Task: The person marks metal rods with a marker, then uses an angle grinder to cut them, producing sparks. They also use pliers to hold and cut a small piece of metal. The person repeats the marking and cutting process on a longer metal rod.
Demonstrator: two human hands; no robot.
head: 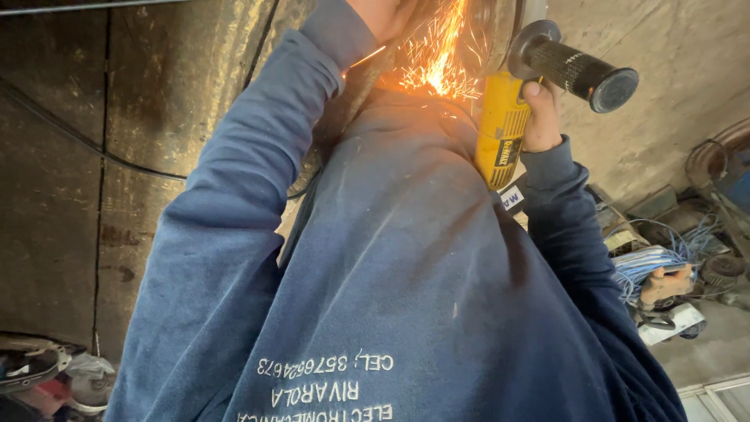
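A dark blue sweatshirt (406,258), soft cotton with pale stitched lettering, fills the view, and the rough concrete floor (47,195) lies behind it. The yellow angle grinder (500,129), hard plastic body with a ribbed black side handle (574,69), works at the top edge, throwing orange sparks (433,59). The right hand (541,117) wraps the body; the left hand (383,14) is mostly cut off, grip unclear. A steady two-handed hold, sparks directed away, seems wise.

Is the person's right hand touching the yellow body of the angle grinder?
Touching. The head view shows the right hand wrapped around the yellow angle grinder, its fingers pressed directly against the yellow body, with no gap, just below the black side handle.
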